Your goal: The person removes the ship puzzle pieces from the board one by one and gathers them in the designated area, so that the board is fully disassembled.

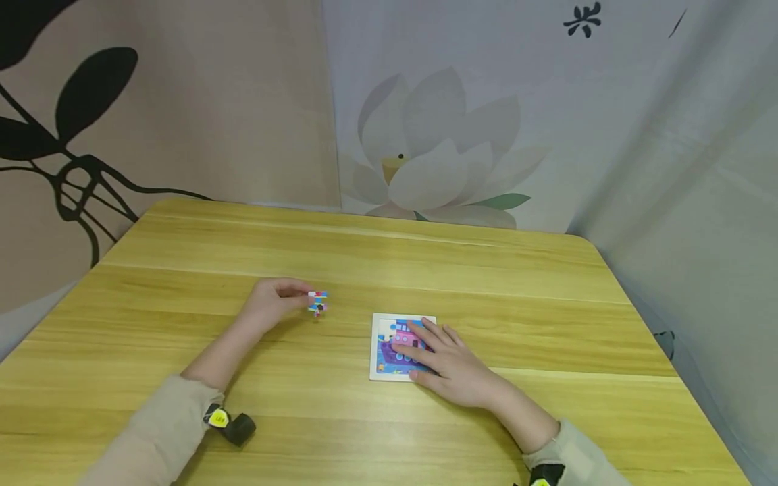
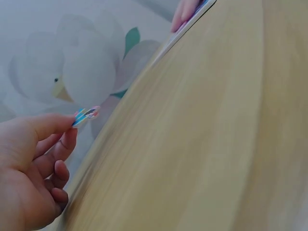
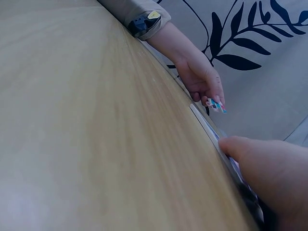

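Note:
My left hand [image 1: 276, 305] pinches a small colourful jigsaw puzzle piece [image 1: 317, 305] between thumb and fingertips, held over the table to the left of the puzzle. In the left wrist view the piece [image 2: 86, 115] shows thin and tilted, its blue, white and pink print partly visible. My right hand [image 1: 448, 361] rests with fingers spread on a white-framed jigsaw puzzle [image 1: 389, 354]. The picture has a pink and purple ship on blue; the hand hides its right part. In the right wrist view the thumb [image 3: 236, 147] lies over the frame's edge [image 3: 204, 120].
The puzzle lies flat on a yellow wood-grain table [image 1: 243, 236]. Behind it hangs a curtain [image 1: 456, 148] printed with a pale flower and dark leaves. Each sleeved wrist wears a strap, with a black camera [image 1: 238, 430] at the left one.

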Demonstrator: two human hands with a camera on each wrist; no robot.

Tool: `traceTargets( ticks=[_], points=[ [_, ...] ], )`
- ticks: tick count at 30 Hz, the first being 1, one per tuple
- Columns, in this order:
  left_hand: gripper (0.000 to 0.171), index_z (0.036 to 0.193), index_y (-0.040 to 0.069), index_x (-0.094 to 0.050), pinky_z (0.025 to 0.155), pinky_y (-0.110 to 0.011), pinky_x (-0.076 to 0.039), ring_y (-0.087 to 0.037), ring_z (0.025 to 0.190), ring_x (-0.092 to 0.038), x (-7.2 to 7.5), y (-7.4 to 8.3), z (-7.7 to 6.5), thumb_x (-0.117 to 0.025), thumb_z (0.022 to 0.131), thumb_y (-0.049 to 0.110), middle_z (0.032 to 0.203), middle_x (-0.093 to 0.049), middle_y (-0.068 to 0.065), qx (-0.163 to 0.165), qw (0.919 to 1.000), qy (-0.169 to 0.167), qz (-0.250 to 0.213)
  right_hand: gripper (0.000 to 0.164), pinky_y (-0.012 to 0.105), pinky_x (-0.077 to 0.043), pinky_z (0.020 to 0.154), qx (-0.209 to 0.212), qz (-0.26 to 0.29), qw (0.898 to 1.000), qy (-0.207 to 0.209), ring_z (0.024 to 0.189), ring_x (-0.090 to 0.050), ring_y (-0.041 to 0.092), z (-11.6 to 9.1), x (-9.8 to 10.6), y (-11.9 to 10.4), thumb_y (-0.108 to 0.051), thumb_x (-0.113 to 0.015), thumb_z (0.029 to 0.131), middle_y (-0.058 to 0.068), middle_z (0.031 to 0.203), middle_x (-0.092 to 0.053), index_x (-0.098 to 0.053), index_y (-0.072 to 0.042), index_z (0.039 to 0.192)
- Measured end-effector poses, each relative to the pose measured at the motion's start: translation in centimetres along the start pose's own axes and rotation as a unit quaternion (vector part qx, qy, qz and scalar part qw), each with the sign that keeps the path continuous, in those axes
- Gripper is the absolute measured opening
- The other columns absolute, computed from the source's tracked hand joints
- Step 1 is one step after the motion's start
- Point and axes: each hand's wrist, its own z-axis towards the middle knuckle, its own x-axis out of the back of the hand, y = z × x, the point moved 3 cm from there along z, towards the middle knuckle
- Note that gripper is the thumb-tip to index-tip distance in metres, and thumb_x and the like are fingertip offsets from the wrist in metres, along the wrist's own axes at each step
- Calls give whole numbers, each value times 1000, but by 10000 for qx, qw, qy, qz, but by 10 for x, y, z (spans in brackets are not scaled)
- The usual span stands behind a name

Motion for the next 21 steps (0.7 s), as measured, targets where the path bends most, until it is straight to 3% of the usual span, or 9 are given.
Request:
traceTargets(
  ticks=[9, 21],
  points=[
    [31, 109, 0, -70, 78, -29, -49, -21, 96, -60, 25, -12, 0, -73, 87, 22, 103, -68, -11, -104, 9994, -88, 329, 47, 54, -3, 111, 3, 12, 10000, -20, 144, -2, 27, 0, 0, 0, -47, -38, 101, 2, 159, -11, -36, -36, 147],
    [33, 108, 0, -70, 85, -39, -45, -26, 101, -58, 37, -17, 3, -72, 87, 25, 104, -68, -12, -32, 9984, -86, 553, 48, 54, -2, 111, 9, 50, 10000, -53, 144, -1, 26, 0, 0, 1, -47, -39, 101, 3, 159, -10, -36, -35, 148]
  ],
)
